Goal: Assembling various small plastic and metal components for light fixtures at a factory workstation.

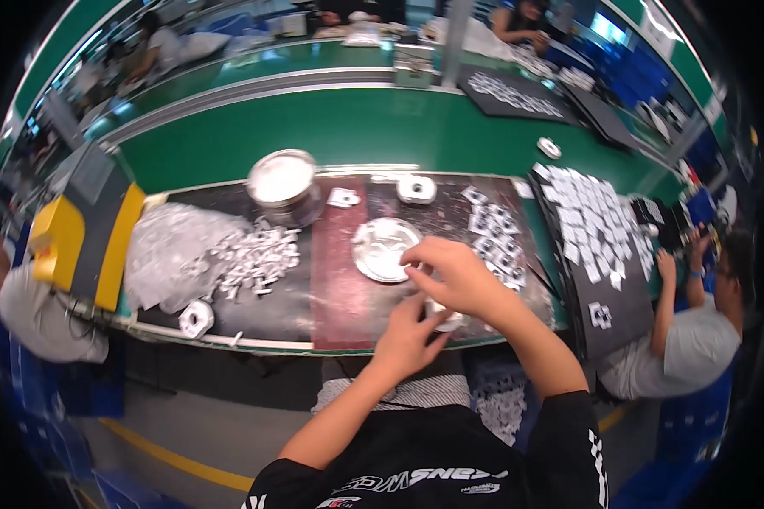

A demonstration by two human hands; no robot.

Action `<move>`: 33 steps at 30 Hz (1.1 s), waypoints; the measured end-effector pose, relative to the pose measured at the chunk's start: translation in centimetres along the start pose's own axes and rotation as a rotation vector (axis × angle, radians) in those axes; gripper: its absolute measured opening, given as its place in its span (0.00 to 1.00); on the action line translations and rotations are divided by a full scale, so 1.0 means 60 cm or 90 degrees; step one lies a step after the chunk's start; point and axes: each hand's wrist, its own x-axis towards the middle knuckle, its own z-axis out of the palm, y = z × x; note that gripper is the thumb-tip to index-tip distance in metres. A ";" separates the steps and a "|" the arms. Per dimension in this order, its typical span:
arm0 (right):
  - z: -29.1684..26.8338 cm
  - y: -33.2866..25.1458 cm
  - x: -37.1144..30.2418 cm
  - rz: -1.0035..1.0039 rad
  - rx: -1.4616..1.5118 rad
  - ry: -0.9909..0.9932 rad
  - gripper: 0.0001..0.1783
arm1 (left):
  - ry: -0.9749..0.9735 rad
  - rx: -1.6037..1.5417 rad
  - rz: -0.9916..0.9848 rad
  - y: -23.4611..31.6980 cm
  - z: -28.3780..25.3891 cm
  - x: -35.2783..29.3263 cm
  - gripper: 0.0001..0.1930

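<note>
A shallow round metal dish (373, 265) stands on the dark red middle of the work mat. At its right rim, my right hand (452, 273) has its fingers curled together; whatever they pinch is too small to make out. Closer to my body, my left hand (406, 341) has its fingers bent around a white round part (452, 321), partly hidden beneath my right wrist. Left of the dish lies a heap of small white pieces (259, 259), spilling from a clear plastic bag (165, 254). Several flat white pieces with dark centres (497, 237) lie to the right.
A round metal tin (282, 182) and a white block-shaped part (416, 188) stand behind the dish. A white ring-shaped part (197, 319) sits near the front edge. At right, a black board (598, 254) carries many white pieces, beside a co-worker (696, 331). A yellow-grey machine (89, 229) stands left.
</note>
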 end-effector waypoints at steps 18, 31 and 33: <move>0.272 0.014 0.265 -0.109 -0.074 -0.211 0.11 | 0.084 -0.056 0.055 -0.036 0.069 -0.020 0.30; 0.179 -0.045 0.266 -0.109 -0.030 -0.272 0.08 | 0.036 -0.020 0.038 -0.035 0.060 -0.010 0.30; 0.134 -0.068 0.245 -0.104 -0.027 -0.231 0.09 | 0.036 -0.012 0.035 -0.036 0.058 -0.012 0.30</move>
